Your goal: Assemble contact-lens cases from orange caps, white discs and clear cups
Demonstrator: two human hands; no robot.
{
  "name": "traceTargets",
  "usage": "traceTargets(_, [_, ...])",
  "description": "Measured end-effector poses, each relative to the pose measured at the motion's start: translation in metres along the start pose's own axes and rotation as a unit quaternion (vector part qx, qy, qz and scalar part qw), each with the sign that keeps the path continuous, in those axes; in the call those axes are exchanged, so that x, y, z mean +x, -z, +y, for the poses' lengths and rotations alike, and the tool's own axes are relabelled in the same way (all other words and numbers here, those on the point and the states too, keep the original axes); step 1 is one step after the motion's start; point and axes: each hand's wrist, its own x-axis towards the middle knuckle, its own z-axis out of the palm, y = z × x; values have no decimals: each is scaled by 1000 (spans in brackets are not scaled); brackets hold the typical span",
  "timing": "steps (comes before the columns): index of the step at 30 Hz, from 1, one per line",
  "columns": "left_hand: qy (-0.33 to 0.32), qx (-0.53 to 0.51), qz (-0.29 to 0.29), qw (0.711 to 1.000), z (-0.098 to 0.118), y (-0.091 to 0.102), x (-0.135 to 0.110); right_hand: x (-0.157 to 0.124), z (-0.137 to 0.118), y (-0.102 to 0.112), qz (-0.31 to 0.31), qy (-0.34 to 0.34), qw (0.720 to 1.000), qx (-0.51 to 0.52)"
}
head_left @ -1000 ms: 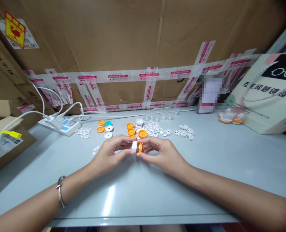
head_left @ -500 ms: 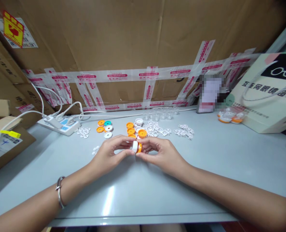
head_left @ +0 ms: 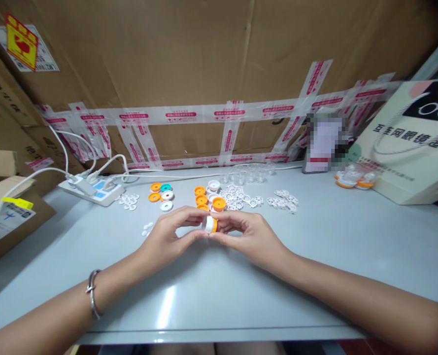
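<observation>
Both hands (head_left: 210, 225) grip one white-and-orange piece (head_left: 210, 225) between fingertips.

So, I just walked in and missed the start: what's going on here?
A person's left grip and right grip hold a small white-and-orange round piece between them, its white side toward the left, over the grey table. Just beyond lie loose orange and white round parts, with white spoked pieces to their right.

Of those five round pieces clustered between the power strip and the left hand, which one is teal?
The teal piece at the back right of that cluster; the others are two orange pieces and two white pieces.
</observation>
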Motion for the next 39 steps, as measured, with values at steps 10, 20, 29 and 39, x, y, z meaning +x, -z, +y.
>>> traceTargets(10, [-102,63,7,993,-1,3,-1,0,-1,-5,-7,-91,989,120])
traceTargets(20, [-102,69,-45,991,-3,2,-2,3,3,-5,-75,-169,968,169])
traceTargets(29, [-58,45,-51,996,-5,-10,-4,6,4,-5,-71,-221,961,152])
traceTargets(39, [-36,91,-75,992,-5,-8,-6,6,2,-3,-82,-124,987,-57])
